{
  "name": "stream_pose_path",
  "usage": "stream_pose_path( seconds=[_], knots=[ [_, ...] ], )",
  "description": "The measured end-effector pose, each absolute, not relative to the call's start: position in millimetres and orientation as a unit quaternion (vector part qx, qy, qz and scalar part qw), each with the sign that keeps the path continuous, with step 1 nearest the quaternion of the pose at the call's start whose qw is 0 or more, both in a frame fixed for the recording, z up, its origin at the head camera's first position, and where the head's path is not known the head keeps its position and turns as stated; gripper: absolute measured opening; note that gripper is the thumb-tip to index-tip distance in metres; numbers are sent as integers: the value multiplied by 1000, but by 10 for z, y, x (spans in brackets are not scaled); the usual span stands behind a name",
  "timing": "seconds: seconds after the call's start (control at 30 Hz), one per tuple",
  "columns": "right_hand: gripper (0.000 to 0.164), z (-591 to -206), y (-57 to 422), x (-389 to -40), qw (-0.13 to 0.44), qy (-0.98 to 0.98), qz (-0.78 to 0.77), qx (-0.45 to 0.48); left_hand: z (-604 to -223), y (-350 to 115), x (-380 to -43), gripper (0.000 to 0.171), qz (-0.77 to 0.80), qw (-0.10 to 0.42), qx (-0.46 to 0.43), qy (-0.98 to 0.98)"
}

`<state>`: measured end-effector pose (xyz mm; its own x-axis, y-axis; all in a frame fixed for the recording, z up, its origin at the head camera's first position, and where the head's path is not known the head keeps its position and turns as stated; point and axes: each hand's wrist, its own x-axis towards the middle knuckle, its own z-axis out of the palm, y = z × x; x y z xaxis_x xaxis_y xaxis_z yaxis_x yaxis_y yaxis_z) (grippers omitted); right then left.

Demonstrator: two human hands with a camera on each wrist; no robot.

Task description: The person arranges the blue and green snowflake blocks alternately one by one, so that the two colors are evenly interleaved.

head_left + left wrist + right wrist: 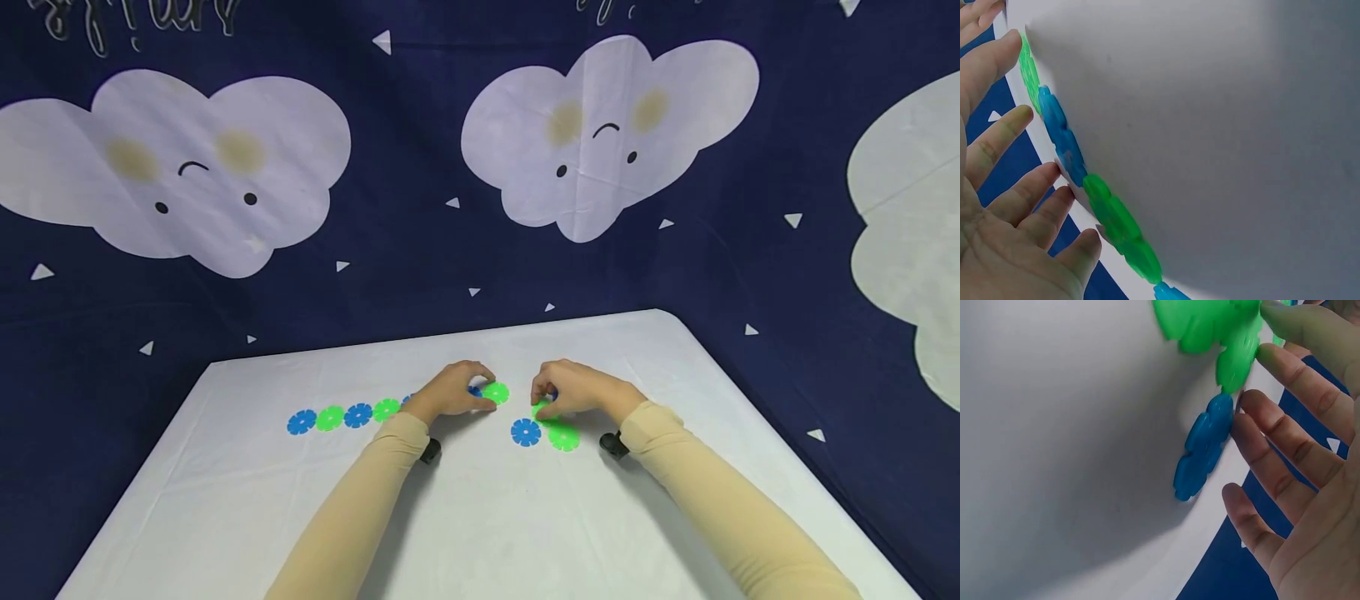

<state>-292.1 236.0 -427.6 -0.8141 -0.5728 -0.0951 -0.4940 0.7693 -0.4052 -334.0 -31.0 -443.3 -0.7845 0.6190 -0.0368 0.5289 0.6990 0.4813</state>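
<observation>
A row of notched plastic discs, blue and green by turns, lies on the white table; my left hand [455, 390] covers part of it. At the row's right end, my left thumb and index finger hold the edges of a green disc [495, 393], beside a mostly hidden blue disc [474, 391]. My right hand [573, 388] pinches another green disc [540, 410] between thumb and index finger. Under its other fingers lies a blue disc [1204, 447]. Just nearer me are a loose blue disc [526, 432] and a green disc [564, 436].
The row's left end is a blue disc [302, 422], followed by a green disc [330, 418]. Behind the white table [480, 517] hangs a dark blue cloth [405, 275] printed with pale clouds and small triangles. Dark wrist devices sit under both cuffs.
</observation>
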Motion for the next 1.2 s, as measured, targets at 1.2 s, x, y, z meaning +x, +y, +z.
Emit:
stream_pose_path(
  seconds=[1.2],
  knots=[
    [35,-4311,2073,-2624,101,935,-180,-288,-4446,-212,-3294,40,228,75,281,929]
  ],
)
